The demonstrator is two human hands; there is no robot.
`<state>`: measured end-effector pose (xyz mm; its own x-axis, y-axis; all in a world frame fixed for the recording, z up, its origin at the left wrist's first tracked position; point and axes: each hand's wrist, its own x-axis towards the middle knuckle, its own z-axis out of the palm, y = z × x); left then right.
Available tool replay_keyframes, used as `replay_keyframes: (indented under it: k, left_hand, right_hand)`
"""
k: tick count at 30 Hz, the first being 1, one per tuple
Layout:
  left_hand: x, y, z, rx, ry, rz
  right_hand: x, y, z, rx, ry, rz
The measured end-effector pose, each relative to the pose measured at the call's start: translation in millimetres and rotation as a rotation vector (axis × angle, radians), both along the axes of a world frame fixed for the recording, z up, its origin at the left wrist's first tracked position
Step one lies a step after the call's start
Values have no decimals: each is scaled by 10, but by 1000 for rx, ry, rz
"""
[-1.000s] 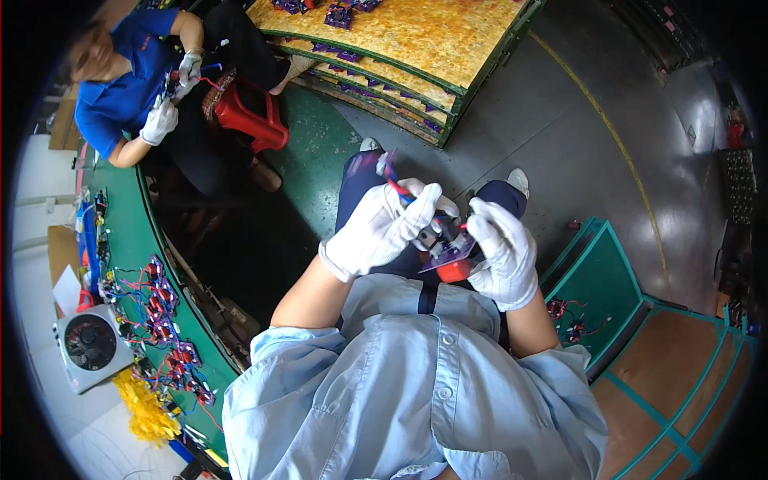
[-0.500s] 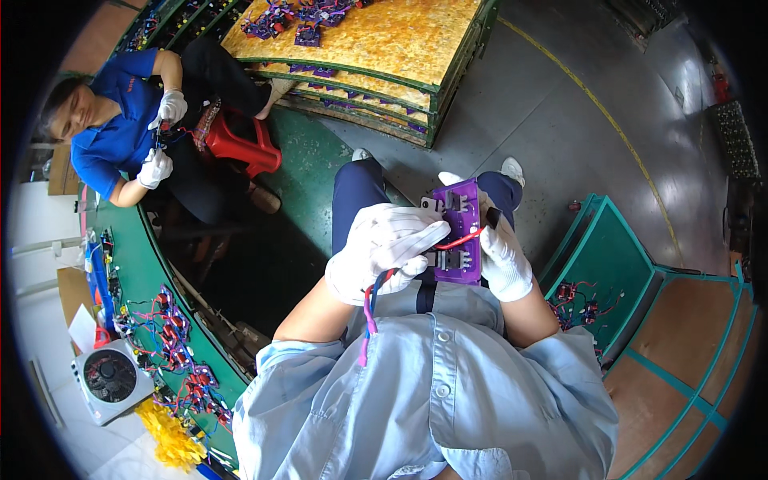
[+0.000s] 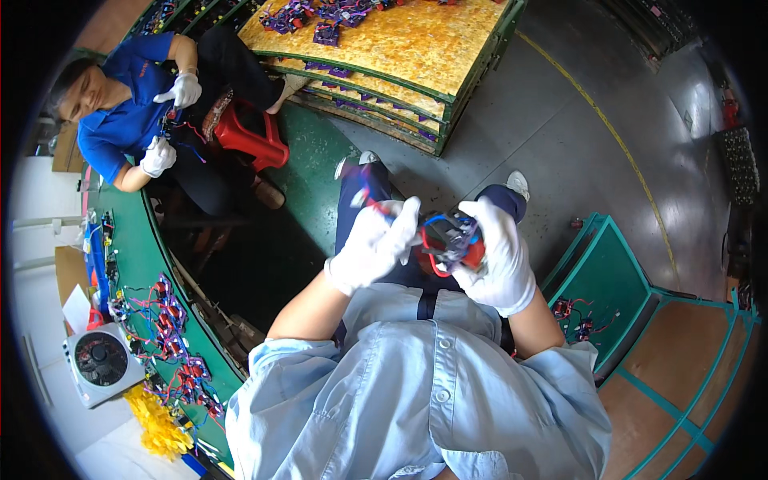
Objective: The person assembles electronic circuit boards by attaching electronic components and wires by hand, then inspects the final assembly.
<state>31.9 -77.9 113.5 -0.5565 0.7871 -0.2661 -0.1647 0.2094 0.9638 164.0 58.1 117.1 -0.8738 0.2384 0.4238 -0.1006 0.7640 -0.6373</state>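
Observation:
My right hand (image 3: 504,260), in a white glove, is closed around the edge of a circuit board (image 3: 452,240). The board is tilted, so its dark parts and its red and blue wires show, partly smeared by motion. My left hand (image 3: 372,250), gloved too, is just left of the board with its fingers pinched on the wires (image 3: 370,198). Red and purple lengths of these stick out beyond the fingers, blurred. The glove hides where the wires pass through the grip.
At left, a green bench (image 3: 210,384) bears several wired boards (image 3: 172,316) and a boxy fan (image 3: 102,358). A co-worker (image 3: 132,112) sits by a red stool (image 3: 254,136). Stacked wooden trays (image 3: 384,56) stand ahead; a green-framed bin (image 3: 604,276) is at right.
The board has been turned over: its flat purple face showed before, now its wired side does. The wire ends swung from below my left hand to above it.

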Motion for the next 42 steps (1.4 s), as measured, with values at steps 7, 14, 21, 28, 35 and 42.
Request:
replay_keyframes:
  k: [7, 14, 21, 28, 35, 42]
  left_hand:
    - [-240, 125, -310, 285, -83, -34]
    - [-328, 168, -142, 791, 255, -674]
    - [-283, 27, 75, 290, 549, -421]
    - [-413, 125, -433, -160, -84, -243]
    - [-216, 130, -222, 30, 105, -530]
    - [-245, 173, -459, 165, 481, -750]
  right_hand:
    - [85, -9, -322, 35, -22, 283]
    - [-254, -36, -292, -1965, -60, -196]
    - [18, 142, -374, -1250, 92, 279]
    - [22, -25, -194, 206, -180, 279]
    - [-7, -99, -239, -1085, -320, 40]
    - [86, 185, -309, -717, -485, 145]
